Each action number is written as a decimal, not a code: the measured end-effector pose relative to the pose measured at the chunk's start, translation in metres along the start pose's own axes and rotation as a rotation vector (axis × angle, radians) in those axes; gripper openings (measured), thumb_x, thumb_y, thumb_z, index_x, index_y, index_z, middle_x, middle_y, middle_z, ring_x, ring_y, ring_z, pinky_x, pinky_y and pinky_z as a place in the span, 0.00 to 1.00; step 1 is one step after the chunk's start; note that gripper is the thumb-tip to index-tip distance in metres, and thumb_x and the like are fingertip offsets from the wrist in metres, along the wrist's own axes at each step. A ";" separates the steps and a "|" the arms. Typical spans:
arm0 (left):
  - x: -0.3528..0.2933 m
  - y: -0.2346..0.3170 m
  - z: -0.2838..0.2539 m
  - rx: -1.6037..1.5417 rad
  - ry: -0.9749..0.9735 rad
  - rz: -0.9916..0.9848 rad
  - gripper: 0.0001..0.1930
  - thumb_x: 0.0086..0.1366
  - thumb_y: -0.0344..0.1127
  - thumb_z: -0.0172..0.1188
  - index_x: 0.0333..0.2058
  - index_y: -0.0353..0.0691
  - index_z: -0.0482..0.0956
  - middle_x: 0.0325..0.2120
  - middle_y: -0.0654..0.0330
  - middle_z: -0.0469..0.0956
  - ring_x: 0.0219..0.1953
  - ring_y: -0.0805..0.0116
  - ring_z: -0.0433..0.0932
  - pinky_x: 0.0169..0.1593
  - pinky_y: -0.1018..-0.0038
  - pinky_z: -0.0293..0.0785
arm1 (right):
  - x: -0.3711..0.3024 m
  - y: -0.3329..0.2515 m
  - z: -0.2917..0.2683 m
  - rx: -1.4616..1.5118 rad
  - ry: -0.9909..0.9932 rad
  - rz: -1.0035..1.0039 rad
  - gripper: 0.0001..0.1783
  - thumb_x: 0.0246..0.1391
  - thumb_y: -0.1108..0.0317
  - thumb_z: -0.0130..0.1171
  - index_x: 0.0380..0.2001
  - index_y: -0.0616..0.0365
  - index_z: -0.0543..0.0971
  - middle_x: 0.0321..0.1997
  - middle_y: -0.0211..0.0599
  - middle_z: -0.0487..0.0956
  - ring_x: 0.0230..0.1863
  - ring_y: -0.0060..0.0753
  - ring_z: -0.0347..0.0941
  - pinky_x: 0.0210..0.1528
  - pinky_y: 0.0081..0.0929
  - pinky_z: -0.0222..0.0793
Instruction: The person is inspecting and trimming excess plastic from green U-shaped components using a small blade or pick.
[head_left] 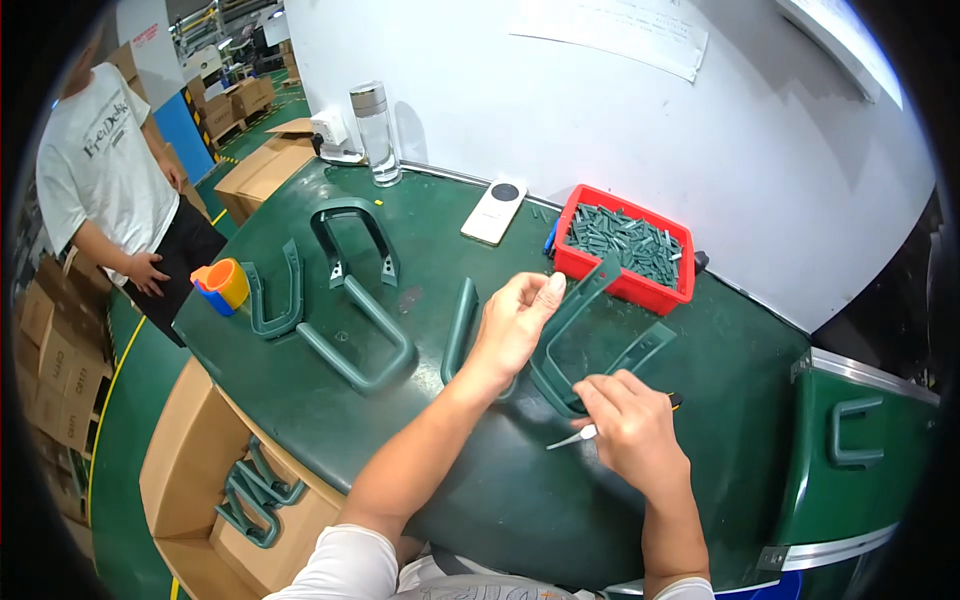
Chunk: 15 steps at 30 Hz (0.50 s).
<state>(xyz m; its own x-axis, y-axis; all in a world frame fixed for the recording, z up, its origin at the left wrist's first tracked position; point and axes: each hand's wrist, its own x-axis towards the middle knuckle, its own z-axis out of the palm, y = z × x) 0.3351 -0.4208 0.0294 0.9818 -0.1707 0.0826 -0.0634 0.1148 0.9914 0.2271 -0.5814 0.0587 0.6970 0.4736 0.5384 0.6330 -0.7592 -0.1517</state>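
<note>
My left hand [515,325] is closed in a pinch beside one leg of a green U-shaped handle [646,346]; whatever is between the fingertips is too small or hidden to name. My right hand [632,425] is wrapped round a slim tool [573,437] with a pale pointed end, and a black and yellow bit shows past the far side of the fist. Its fingers are close to the bend of the same handle; contact is unclear. Another green handle [459,328] lies partly under my left wrist. Beyond the hands, a red bin [680,297] holds many small green strips.
More green handles [378,375] lie on the left of the green table [480,235]. A phone [495,212], a glass bottle [378,140] and an orange and blue tape roll [222,287] stand around. A cardboard box [180,470] with handles is lower left. A person [120,170] stands at left.
</note>
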 end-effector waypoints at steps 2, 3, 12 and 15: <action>0.002 0.007 -0.011 -0.011 -0.087 -0.069 0.28 0.59 0.54 0.58 0.45 0.32 0.70 0.29 0.64 0.73 0.31 0.81 0.67 0.36 0.82 0.64 | 0.006 -0.002 0.000 0.002 -0.003 -0.013 0.18 0.29 0.77 0.65 0.31 0.63 0.75 0.32 0.35 0.77 0.26 0.34 0.71 0.24 0.29 0.67; 0.000 0.004 -0.016 -0.058 -0.009 -0.077 0.27 0.59 0.54 0.59 0.43 0.32 0.71 0.28 0.63 0.74 0.30 0.80 0.68 0.35 0.81 0.65 | 0.013 -0.005 0.002 0.019 -0.005 -0.036 0.18 0.29 0.77 0.65 0.31 0.62 0.75 0.32 0.33 0.77 0.26 0.33 0.71 0.23 0.29 0.67; -0.007 0.017 -0.015 -0.561 -0.204 -0.161 0.09 0.64 0.41 0.54 0.32 0.43 0.70 0.16 0.68 0.69 0.14 0.81 0.67 0.16 0.82 0.62 | 0.006 0.000 0.000 -0.019 0.143 0.028 0.29 0.29 0.73 0.68 0.42 0.65 0.74 0.44 0.44 0.74 0.27 0.36 0.70 0.25 0.27 0.66; -0.016 0.020 -0.008 -0.569 0.042 -0.046 0.09 0.65 0.42 0.54 0.33 0.44 0.70 0.17 0.68 0.70 0.16 0.81 0.68 0.16 0.82 0.63 | -0.008 0.008 0.004 0.320 0.287 0.460 0.30 0.48 0.66 0.63 0.53 0.67 0.69 0.43 0.35 0.73 0.24 0.15 0.60 0.23 0.14 0.54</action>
<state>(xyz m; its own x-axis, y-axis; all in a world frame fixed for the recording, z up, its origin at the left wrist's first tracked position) 0.3194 -0.4080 0.0474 0.9884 -0.1497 0.0253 0.0737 0.6189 0.7820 0.2277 -0.5897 0.0494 0.8317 -0.0420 0.5536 0.3908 -0.6641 -0.6374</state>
